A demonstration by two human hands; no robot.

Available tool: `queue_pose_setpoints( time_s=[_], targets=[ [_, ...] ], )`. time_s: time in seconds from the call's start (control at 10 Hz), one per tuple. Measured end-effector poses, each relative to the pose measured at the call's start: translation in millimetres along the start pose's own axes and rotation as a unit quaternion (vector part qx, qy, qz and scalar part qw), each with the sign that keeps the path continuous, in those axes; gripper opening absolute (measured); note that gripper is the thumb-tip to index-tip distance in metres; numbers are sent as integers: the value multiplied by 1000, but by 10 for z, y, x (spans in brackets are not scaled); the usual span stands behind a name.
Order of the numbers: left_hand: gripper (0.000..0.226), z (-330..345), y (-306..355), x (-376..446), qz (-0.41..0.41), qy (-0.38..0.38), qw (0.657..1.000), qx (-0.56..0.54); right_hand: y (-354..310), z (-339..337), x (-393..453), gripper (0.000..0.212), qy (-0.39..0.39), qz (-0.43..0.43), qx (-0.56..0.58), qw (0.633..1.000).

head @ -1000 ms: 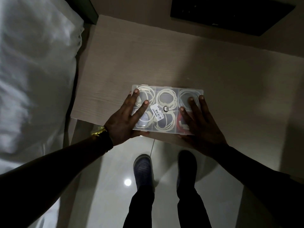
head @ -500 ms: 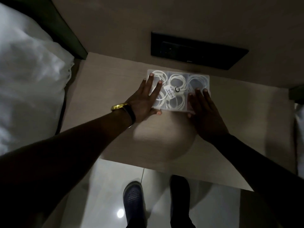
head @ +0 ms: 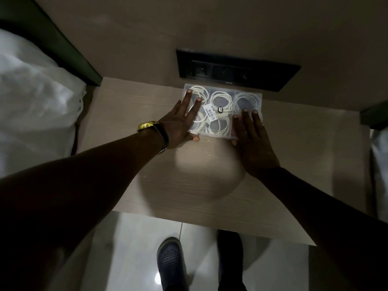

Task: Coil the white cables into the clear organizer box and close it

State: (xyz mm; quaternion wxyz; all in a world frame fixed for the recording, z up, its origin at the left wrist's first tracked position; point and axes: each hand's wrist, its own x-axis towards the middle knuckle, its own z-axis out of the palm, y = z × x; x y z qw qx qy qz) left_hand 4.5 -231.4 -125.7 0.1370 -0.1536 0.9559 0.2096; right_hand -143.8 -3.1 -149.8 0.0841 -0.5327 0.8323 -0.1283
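Note:
The clear organizer box lies with its lid down at the far edge of the wooden table, against the wall. Coiled white cables fill its compartments, and a barcode sticker is on the lid. My left hand, with a gold watch on the wrist, lies on the box's left part, fingers spread on the lid and thumb at the front edge. My right hand rests on the right part, fingers on the lid, thumb at the front corner.
A black socket panel is set in the wall just behind the box. A bed with white bedding stands on the left. My feet in dark shoes stand on a glossy tiled floor before the table's near edge.
Both hands have slid the closed box from the table's near edge to the far edge by the wall. The view has tilted up with it.

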Motion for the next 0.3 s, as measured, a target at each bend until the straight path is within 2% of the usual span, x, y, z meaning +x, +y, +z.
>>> queue_pose_setpoints(
  time_s=[0.2, 0.3],
  targets=[
    [120, -188, 147, -80, -50, -34, 998, 19, -88, -219, 3, 70, -74, 25, -8, 997],
    [125, -507, 397, -274, -45, 5, 999, 22, -197, -705, -46, 71, -48, 39, 31, 998]
  ],
)
